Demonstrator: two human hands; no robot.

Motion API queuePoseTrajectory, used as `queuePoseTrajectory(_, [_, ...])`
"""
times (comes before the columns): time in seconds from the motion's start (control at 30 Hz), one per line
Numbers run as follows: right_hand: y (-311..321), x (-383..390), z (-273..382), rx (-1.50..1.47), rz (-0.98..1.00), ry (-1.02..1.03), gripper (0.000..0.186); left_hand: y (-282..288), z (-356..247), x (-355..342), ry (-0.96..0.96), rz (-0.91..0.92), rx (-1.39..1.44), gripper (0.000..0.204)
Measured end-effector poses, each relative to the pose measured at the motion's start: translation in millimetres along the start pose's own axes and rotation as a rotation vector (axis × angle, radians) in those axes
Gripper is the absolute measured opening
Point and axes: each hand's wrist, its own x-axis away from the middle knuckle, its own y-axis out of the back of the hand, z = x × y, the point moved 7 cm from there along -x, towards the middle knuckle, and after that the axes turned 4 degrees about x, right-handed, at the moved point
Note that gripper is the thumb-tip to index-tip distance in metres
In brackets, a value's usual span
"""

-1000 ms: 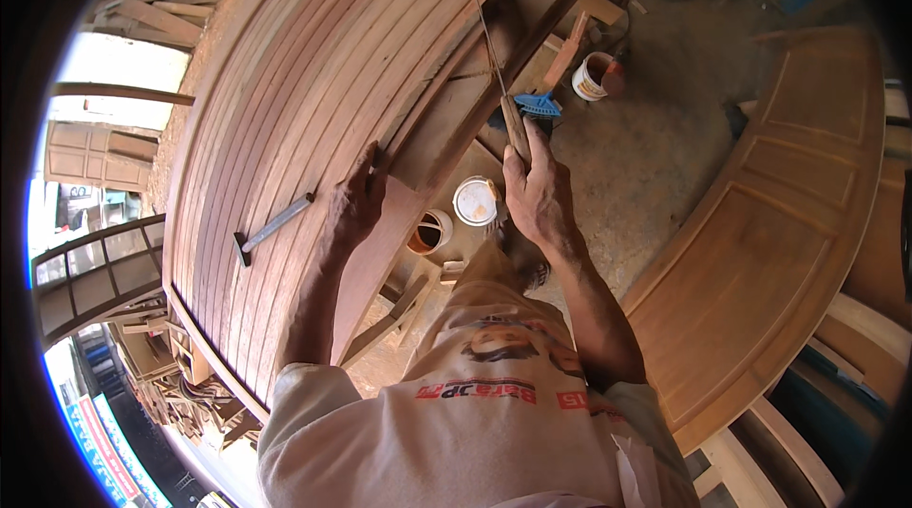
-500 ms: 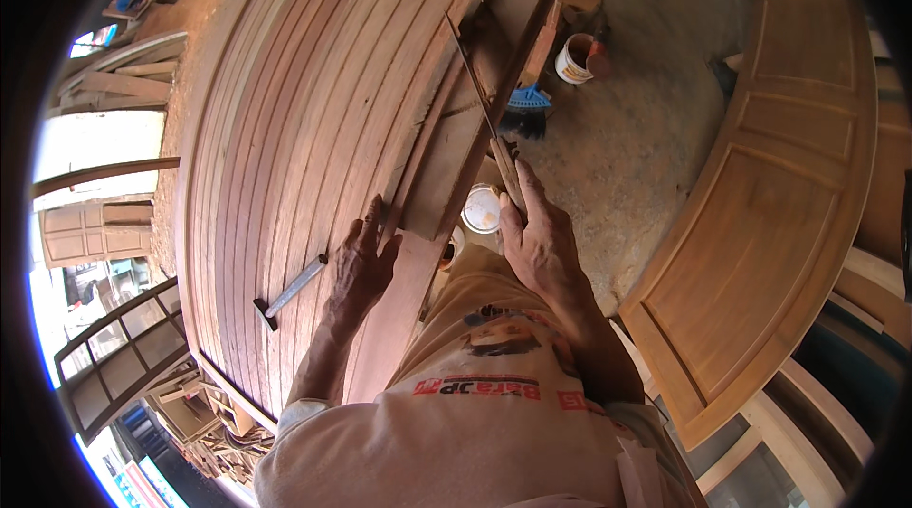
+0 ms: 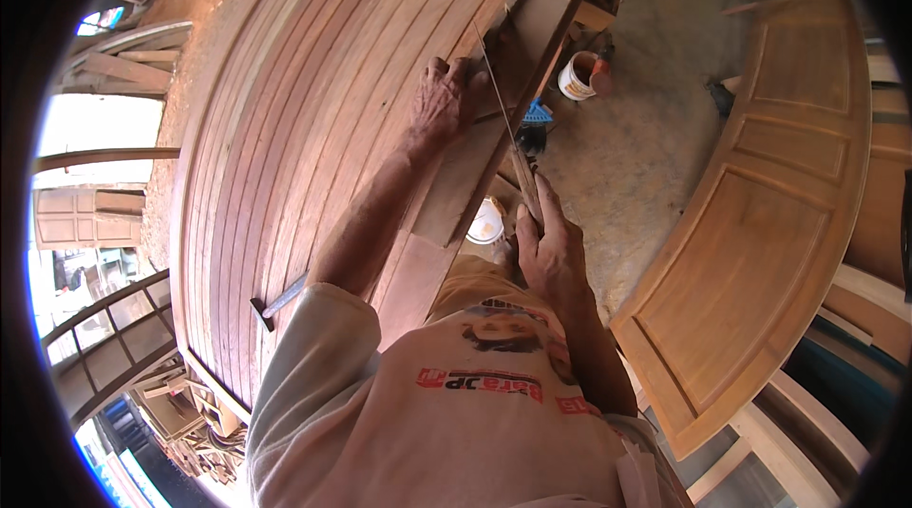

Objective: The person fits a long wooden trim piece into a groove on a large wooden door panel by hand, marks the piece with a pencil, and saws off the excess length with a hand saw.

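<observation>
Left hand (image 3: pixel 442 100) is reaching further up the slatted wooden panel (image 3: pixel 285 128) than half a second ago.

Its fingers are lying spread and flat at the panel's right edge, gripping nothing, while the right hand (image 3: pixel 551 247) is clenching the handle of a thin saw (image 3: pixel 499 100), whose blade is slanting up past the left fingertips.

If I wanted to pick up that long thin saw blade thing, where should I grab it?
Probably at its near, lower end, where the right hand already wraps the thicker wooden handle end of the long thin blade. Come from the right, the open floor side. The rest is a narrow metal strip, likely sharp, running up along the plank edge by the left hand.
</observation>
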Motion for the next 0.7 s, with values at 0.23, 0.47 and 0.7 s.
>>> queuePoseTrajectory(0.23, [17, 1, 3, -0.101, -0.039, -0.035, 0.051, -7, 7, -9, -0.262, -0.090, 0.113, 0.036])
queuePoseTrajectory(0.47, [17, 9, -3, -0.166, -0.037, -0.123, 0.051, 1, -15, -8, -0.364, -0.104, 0.137, 0.035])
queuePoseTrajectory(0.7, [17, 14, -9, -0.081, -0.080, -0.008, 0.051, -4, -6, -8, -0.240, -0.142, 0.194, 0.052])
